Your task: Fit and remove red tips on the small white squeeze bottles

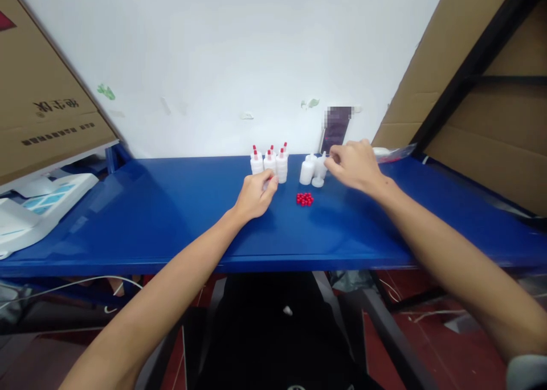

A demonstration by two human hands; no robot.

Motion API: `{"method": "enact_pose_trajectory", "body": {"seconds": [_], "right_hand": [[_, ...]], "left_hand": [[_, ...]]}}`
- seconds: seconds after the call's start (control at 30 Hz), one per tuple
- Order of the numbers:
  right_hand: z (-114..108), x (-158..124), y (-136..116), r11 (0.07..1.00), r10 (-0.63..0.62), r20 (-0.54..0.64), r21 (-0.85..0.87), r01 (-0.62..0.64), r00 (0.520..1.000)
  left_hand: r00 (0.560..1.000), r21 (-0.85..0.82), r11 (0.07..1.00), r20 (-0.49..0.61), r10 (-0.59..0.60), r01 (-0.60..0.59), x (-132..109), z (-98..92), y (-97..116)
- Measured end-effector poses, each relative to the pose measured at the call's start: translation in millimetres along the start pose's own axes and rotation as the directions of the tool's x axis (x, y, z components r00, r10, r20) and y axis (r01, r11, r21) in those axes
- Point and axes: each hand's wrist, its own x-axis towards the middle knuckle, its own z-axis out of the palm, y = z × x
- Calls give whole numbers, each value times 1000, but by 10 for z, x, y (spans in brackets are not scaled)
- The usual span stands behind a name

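Several white squeeze bottles with red-tipped nozzles [281, 165] stand grouped at the back of the blue table. Just in front of them is my left hand [255, 196], its thumb and fingers pinched together; a small reddish and pale bit shows between them, too little to name. Uncapped white bottles [306, 173] stand to the right, with a translucent nozzle cap [317, 180] in front of them. Beside these, my right hand [355, 163] is curled closed, fingertips close to the nozzle caps. What it holds, if anything, is hidden. Small red tips [305, 199] lie in a cluster between my hands.
A dark phone-like panel [336, 129] leans at the white wall. Clear plastic packaging [393, 153] lies right of my right hand. A white device [49, 202] sits at the table's left end. Cardboard panels [482, 133] flank both sides, and the table edge [273, 260] runs in front.
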Motion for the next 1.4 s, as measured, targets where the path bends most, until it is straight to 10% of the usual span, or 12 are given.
{"method": "enact_pose_trajectory", "body": {"seconds": [0.37,0.5,0.6,0.87,1.4], "right_hand": [[88,8,-15,1000,27,244,0,-28,969],[72,-9,-22,996,53,107,62,-60,993],[51,-61,-139,979,-79,8,187,76,997],[119,-307,-644,882,-395,188,352,314,899],[161,-178,-522,730,-485,240,641,238,841]], "left_hand": [[1000,71,997,-6,20,-20,38,16,3],[993,41,999,113,16,-21,39,52,29],[985,5,999,167,49,-51,18,65,56],[954,97,983,274,122,-154,-21,94,83],[952,200,959,270,142,-200,9,44,30]]}}
